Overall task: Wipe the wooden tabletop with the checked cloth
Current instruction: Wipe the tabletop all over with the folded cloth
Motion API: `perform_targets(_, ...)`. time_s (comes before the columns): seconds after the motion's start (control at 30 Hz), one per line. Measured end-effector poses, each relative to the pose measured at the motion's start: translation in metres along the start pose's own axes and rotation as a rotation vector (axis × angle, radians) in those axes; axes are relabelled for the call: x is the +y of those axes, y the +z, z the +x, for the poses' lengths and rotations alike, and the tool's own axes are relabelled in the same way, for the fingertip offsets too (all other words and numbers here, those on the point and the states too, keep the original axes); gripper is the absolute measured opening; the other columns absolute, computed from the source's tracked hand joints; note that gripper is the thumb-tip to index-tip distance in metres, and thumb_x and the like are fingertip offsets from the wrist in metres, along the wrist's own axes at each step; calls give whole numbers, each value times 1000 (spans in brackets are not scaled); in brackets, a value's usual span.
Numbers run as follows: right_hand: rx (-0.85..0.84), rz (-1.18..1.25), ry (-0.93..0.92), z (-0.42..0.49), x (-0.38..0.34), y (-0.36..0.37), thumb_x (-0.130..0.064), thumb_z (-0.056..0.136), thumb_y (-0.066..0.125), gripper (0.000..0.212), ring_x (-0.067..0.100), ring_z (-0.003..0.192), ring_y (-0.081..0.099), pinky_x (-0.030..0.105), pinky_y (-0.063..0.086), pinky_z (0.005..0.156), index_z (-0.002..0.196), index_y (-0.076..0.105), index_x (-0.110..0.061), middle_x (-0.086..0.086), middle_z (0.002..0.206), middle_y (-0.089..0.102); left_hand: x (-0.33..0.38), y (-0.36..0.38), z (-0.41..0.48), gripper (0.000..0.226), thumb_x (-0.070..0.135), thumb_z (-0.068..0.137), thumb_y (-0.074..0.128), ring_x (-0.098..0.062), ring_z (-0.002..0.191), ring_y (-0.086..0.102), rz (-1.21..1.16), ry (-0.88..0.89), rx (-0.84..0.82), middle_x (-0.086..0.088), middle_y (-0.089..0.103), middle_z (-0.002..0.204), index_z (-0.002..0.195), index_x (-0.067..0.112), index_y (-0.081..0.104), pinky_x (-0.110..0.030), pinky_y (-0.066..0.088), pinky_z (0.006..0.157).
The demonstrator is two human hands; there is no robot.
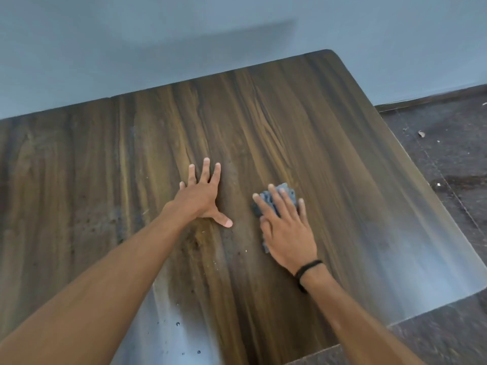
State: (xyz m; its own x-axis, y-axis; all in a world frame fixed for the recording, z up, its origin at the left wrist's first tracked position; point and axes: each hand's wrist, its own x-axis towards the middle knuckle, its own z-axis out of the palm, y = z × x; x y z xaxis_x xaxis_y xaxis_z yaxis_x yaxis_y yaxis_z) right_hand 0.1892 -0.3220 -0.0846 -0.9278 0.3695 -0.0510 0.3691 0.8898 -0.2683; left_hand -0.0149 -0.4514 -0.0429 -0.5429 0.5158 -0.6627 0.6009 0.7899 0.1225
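Observation:
The dark wooden tabletop (pixel 303 122) fills most of the view. My right hand (pixel 286 227) lies flat on the bunched grey-blue checked cloth (pixel 288 190), pressing it onto the wood right of centre; the cloth shows beyond my fingertips and at the thumb side. My left hand (pixel 203 196) rests palm-down on the bare wood to the left of the cloth, fingers spread, holding nothing. A black band circles my right wrist.
Small crumbs and dark specks (pixel 232 248) lie on the wood near my forearms, with water drops (pixel 178 324) close to the near edge. A pale grey wall (pixel 184 43) backs the table. Dark floor with bits of debris (pixel 421 133) lies beyond the table's right edge.

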Motion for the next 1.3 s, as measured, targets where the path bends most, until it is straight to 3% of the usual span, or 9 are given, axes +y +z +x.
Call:
perform_targets(0.1, 30, 32, 196, 28, -4, -9, -35, 105, 31, 55, 24, 157, 4, 52, 4, 125, 160, 25, -35, 3, 170, 13, 0, -3, -1, 161, 73, 45, 82, -42, 141, -28, 12, -15, -18, -3, -44, 150, 146, 25, -33, -65, 8, 113)
perform_targets(0.23, 1, -17, -32, -15, -13, 7, -40, 104, 20, 57, 21, 157, -1, 47, -5, 123, 160, 18, -39, -1, 170, 8, -1, 1, 3, 162, 75, 42, 81, -41, 142, -27, 10, -10, -9, -2, -43, 151, 146, 26, -33, -64, 9, 113)
perform_targets(0.37, 27, -10, 179, -9, -2, 0, -39, 104, 21, 56, 21, 157, 0, 48, -3, 124, 160, 20, -38, 0, 170, 10, -3, 0, 5, 165, 77, 37, 81, -41, 142, -26, 7, -26, 1, 0, -42, 151, 146, 28, -33, -65, 10, 112)
perform_targets(0.53, 12, -11, 27, -50, -10, 12, -42, 104, 20, 54, 20, 157, 0, 52, 1, 124, 159, 18, -42, -2, 170, 9, -5, 0, 3, 161, 79, 40, 77, -41, 144, -23, 18, 5, -1, 0, -37, 155, 149, 25, -28, -64, 13, 112)
perform_targets(0.67, 45, 12, 201, -25, -15, 7, -39, 103, 23, 56, 24, 157, 5, 56, 9, 125, 159, 25, -36, 2, 169, 14, 4, 3, -11, 165, 87, 32, 69, -42, 142, -26, 28, -14, -61, 0, -38, 154, 147, 24, -30, -60, 11, 114)
perform_targets(0.8, 31, -39, -8, -58, -24, 22, -40, 104, 25, 55, 20, 157, 1, 52, -1, 124, 159, 20, -42, -2, 170, 11, 15, 25, -26, 164, 82, 38, 76, -42, 141, -28, 70, -47, -66, -3, -42, 151, 147, 21, -31, -61, 8, 114)
perform_targets(1.1, -66, -24, 8, -98, -10, 9, -43, 104, 11, 56, 19, 157, -5, 54, -3, 126, 160, 8, -46, -5, 171, -1, 11, 56, -58, 163, 69, 45, 84, -41, 140, -30, 24, -55, -77, 0, -48, 147, 144, 23, -36, -63, 12, 113)
perform_targets(1.2, -24, 4, 161, -96, -10, 4, -38, 105, 23, 55, 20, 157, -4, 52, -4, 126, 160, 16, -42, -3, 171, 4, 8, 55, -60, 163, 69, 45, 85, -40, 140, -31, 11, -56, -74, 1, -48, 147, 143, 24, -37, -63, 12, 113)
perform_targets(1.3, -37, -5, -17, -126, -20, 14, -39, 105, 23, 55, 20, 157, -3, 53, 0, 126, 159, 16, -43, -3, 171, 6, 9, 56, -62, 163, 71, 43, 83, -40, 141, -30, 7, -44, -66, 2, -46, 148, 144, 25, -36, -62, 12, 114)
